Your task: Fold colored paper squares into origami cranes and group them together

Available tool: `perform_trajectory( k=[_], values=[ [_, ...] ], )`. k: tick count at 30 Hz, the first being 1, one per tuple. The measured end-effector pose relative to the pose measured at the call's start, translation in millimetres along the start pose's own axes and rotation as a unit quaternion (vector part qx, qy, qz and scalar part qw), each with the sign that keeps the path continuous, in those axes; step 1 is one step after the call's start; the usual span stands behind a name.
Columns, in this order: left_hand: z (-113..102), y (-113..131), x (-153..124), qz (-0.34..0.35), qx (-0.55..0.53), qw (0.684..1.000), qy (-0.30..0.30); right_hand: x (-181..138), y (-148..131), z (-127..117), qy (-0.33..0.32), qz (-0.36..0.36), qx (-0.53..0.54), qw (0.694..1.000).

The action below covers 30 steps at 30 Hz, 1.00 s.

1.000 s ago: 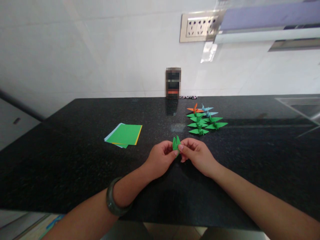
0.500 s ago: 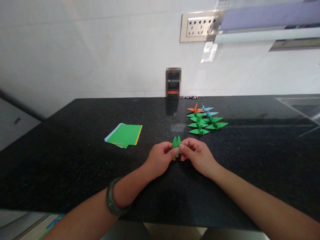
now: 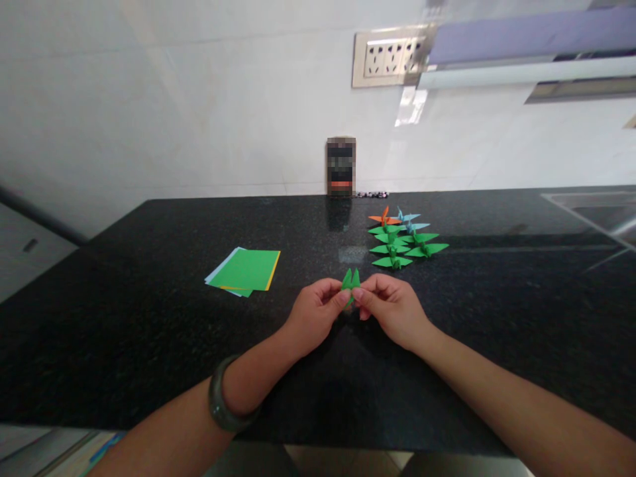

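A small folded green paper piece with two upward points sits between my two hands, just above the black counter. My left hand pinches its left side with thumb and fingers closed. My right hand pinches its right side the same way. A dark bangle circles my left wrist. A stack of flat paper sheets, green on top with yellow and pale blue edges, lies to the left of my hands.
Several finished paper cranes, mostly green with one orange and some blue, stand in rows behind my right hand. A dark upright device leans on the wall. A sink edge shows far right. A wall socket sits above.
The two points of the green piece have spread slightly apart while both hands keep pinching it. The view has shifted a little.
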<state>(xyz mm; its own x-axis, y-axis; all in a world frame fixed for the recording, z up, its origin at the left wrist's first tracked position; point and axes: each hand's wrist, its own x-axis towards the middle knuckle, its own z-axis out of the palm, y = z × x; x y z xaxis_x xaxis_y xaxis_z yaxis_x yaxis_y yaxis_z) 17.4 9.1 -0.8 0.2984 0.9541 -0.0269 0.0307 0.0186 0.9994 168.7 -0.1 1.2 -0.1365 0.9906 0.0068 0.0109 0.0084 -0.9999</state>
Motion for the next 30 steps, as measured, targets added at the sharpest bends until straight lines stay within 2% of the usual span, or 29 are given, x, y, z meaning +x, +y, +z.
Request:
perform_trajectory(
  k=[4,8,13,20,23,26,28,30],
  values=[
    [3.0,3.2,0.2,-0.019,-0.097,0.995,-0.002,-4.2,-3.2,3.1,-0.003,-0.031,-0.061,0.998],
    [3.6,1.8,-0.5,-0.071,-0.179,0.98,-0.04,-6.1,-5.2,4.9,-0.032,-0.051,0.009,0.998],
    [3.1,-0.8,-2.4,-0.083,-0.188,0.973,-0.102,-3.1,-3.7,-0.3,-0.036,-0.033,0.088,0.995],
    [3.0,2.1,-3.1,-0.124,-0.209,0.965,-0.099,-1.8,-3.2,-1.8,-0.054,-0.021,0.088,0.994],
    [3.3,2.8,-3.5,-0.124,-0.2,0.967,-0.101,-0.9,-1.2,-2.2,-0.039,-0.033,0.04,0.998],
    [3.5,2.8,-3.7,-0.126,-0.197,0.967,-0.105,-1.0,1.1,-5.2,-0.018,-0.086,-0.053,0.995],
    [3.8,3.2,-3.8,-0.13,-0.195,0.967,-0.098,-1.8,0.9,-8.1,-0.004,-0.144,-0.139,0.98],
    [4.3,4.2,-3.9,-0.129,-0.194,0.968,-0.088,-2.4,-1.0,-10.6,0.009,-0.215,-0.225,0.95]
  ],
)
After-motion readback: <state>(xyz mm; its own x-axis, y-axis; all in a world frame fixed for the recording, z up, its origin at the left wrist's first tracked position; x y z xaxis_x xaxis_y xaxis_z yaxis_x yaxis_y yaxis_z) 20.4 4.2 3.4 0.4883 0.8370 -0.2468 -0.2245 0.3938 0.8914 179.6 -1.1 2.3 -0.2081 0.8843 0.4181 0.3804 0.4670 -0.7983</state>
